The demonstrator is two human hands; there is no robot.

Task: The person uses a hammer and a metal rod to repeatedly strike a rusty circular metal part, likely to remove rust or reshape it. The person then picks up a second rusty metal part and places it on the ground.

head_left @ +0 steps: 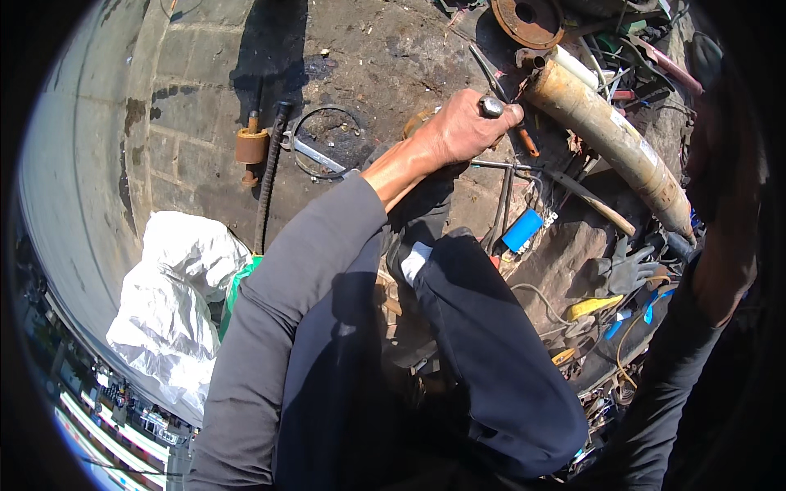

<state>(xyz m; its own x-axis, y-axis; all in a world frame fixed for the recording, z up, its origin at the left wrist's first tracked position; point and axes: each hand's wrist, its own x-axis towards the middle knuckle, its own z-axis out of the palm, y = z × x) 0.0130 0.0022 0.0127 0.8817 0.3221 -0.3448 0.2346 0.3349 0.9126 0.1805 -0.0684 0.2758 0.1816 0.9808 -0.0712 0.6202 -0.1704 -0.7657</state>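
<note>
My left hand (471,129) is closed around an upright metal bar (491,107), whose round, shiny end sticks out above the fist. What the bar's lower end touches is hidden beneath the hand. Just right of the fist lies a rusty, pale cylinder (610,143), slanting down to the right. A tool with an orange handle (528,141) sits between fist and cylinder. At the far right rim my right hand (727,254) is raised in dark shadow. Its fingers and anything in them cannot be made out.
A ribbed steel rod (268,184), a rusty roller (251,147) and a metal ring (299,135) lie left. Near them is a white sack (176,286). To the right are a blue cylinder (522,231), a wooden handle (602,204), grey gloves (626,270) and a rusty disc (528,18).
</note>
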